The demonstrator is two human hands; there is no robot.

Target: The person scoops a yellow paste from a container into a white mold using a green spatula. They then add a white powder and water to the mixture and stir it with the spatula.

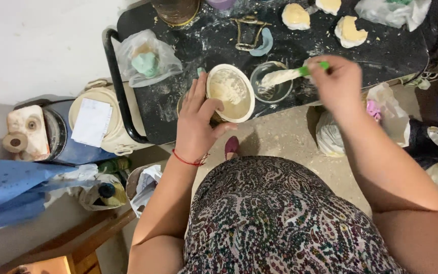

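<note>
Round cream-coloured bowl with pale powder inside (230,92) sits tilted at the near edge of the black, powder-dusted table (198,45), left of centre. Left hand (196,117) grips it: fingers along its left rim, thumb hooked over the near rim. A thin red string bracelet (188,161) circles that wrist.

Just right of the bowl, touching or nearly so, stands a small clear glass bowl (272,83). A green-handled spatula with a white-coated blade (285,76) lies with the blade tip down in the glass bowl. Right hand (336,83) is closed around the green handle, fingers pinched tight; hand slightly blurred.

Farther back on the table: a brass-coloured metal frame piece (247,31) with a pale blue curved piece (265,44) touching it, and three cream plaster lumps (350,31) near the far right. A clear plastic bag with a mint-green lump inside (147,60) sits at the table's left end. A crumpled clear bag (391,11) lies at the far right corner.

Left of the table, below it, a cream lidded bucket with a white paper on top (100,121), then a dark blue drum (59,139) with a cream plaster block (25,133) on it. White plastic bags (330,137) sit on the floor under the table's right end. The person wears a paisley-patterned garment (280,218).
</note>
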